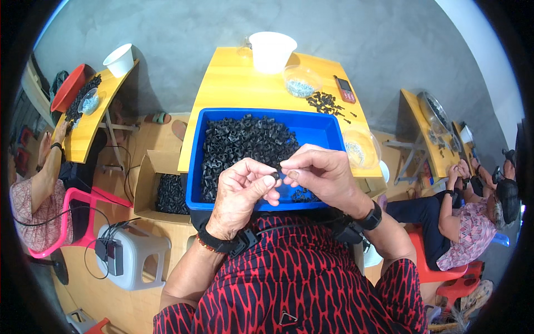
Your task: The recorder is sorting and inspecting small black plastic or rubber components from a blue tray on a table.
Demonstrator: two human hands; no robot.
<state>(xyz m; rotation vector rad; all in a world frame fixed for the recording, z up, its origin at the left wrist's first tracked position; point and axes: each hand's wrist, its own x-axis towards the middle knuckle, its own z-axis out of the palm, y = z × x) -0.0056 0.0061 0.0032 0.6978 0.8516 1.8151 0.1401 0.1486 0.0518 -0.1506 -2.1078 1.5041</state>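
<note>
1. The small black part (275,176) is mostly hidden between the fingertips of both hands; only a dark sliver shows, so its shape is hard to make out.
2. Which way the part points, and how its long axis runs, cannot be told from what is visible.
3. The left hand (242,192) has its fingers curled closed, thumb and forefinger pinching the part; the right hand (320,172) meets it from the other side, its fingers also closed on the same part.
4. The part sits above the near edge of a blue bin (328,133), which holds a heap of black parts (245,142).
5. The bin rests on a yellow tabletop (233,83), with a white bucket (271,50), a clear bowl (301,81), a loose pile of black pieces (324,103) and a second clear bowl (360,147) beyond and beside it.
6. A cardboard box (161,189) of black parts stands left of the bin, on the floor.
7. Other people work at tables to both sides.
</note>
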